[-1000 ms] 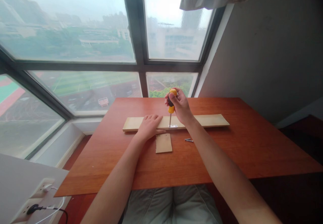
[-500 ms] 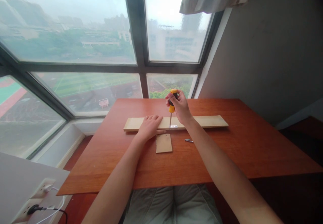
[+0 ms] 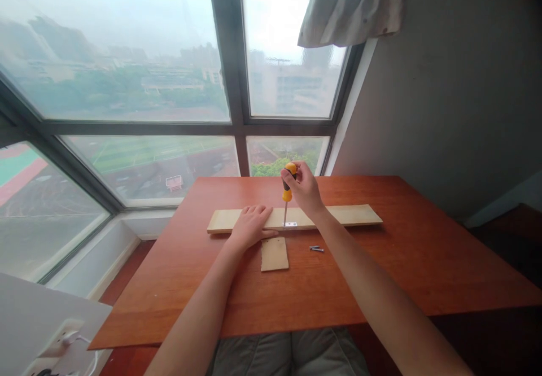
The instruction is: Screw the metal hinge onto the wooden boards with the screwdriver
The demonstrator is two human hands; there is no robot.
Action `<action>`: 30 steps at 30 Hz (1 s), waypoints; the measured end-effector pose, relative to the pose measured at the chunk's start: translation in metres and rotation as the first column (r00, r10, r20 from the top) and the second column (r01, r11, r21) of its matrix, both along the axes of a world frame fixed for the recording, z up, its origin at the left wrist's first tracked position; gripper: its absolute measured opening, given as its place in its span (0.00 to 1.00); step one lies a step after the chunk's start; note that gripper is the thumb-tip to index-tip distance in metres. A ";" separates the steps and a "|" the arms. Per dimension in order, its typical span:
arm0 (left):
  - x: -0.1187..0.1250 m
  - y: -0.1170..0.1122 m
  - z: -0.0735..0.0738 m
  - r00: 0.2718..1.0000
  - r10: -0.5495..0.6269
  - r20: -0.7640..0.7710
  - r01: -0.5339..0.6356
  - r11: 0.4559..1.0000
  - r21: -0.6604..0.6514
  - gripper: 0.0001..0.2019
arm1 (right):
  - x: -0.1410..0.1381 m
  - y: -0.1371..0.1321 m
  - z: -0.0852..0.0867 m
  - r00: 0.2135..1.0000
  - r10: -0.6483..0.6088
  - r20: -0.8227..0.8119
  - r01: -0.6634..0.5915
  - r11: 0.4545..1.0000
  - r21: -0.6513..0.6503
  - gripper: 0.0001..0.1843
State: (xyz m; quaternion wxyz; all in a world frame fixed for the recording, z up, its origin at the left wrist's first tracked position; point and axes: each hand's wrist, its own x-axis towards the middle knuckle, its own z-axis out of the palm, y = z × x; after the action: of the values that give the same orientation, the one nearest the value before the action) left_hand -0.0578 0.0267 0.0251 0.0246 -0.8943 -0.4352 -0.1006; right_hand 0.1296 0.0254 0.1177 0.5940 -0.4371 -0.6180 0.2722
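Observation:
A long pale wooden board (image 3: 339, 215) lies crosswise on the table. My left hand (image 3: 253, 223) presses on it left of the middle, fingers stretched over the top and thumb along the front edge. In my right hand (image 3: 305, 187) is a screwdriver (image 3: 287, 195) with a yellow and black handle, held nearly upright. Its tip meets a small metal plate (image 3: 291, 224) at the board's front edge; any screw under the tip is too small to make out. A squarish piece of thin board (image 3: 274, 254) lies in front of my left hand. Several screws (image 3: 316, 249) rest near my right forearm.
The reddish-brown table (image 3: 178, 291) has its front edge close to my lap. Behind it rise large framed windows (image 3: 139, 129). A grey wall (image 3: 423, 110) slopes at the right, and a curtain (image 3: 351, 12) hangs above. A power socket (image 3: 61, 339) is at the lower left.
The whole view has shifted, so the table and hands appear lower. My right hand has turned slightly around the screwdriver handle; my left hand stays on the board.

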 end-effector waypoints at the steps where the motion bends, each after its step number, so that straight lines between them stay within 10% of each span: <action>1: 0.000 0.000 0.000 1.000 0.003 0.001 -0.003 1.000 -0.002 0.34 | 0.002 -0.001 0.003 0.998 -0.027 0.051 0.027 1.000 0.011 0.22; 10: 0.001 -0.002 0.002 1.000 -0.006 0.014 0.006 1.000 -0.017 0.33 | 0.006 -0.028 0.037 0.826 -0.297 0.479 0.298 0.952 0.077 0.17; 13: 0.000 -0.002 0.002 1.000 -0.014 0.023 0.015 1.000 -0.022 0.34 | 0.002 -0.034 0.050 0.416 -0.443 0.794 0.465 0.854 0.233 0.21; 15: 0.000 -0.002 0.001 0.999 -0.019 0.027 0.019 0.999 -0.029 0.34 | 0.002 -0.034 0.057 0.292 -0.407 0.866 0.453 0.856 0.249 0.19; 30: 0.002 -0.003 0.004 1.000 0.004 0.014 -0.003 0.999 -0.045 0.33 | 0.008 -0.020 0.073 0.445 -0.124 0.887 0.205 0.978 0.034 0.10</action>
State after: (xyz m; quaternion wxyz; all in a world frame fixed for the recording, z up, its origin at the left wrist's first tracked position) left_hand -0.0562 0.0233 0.0287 0.0016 -0.8932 -0.4391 -0.0970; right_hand 0.1374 0.0058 0.1911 0.1937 -0.5952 -0.7794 -0.0284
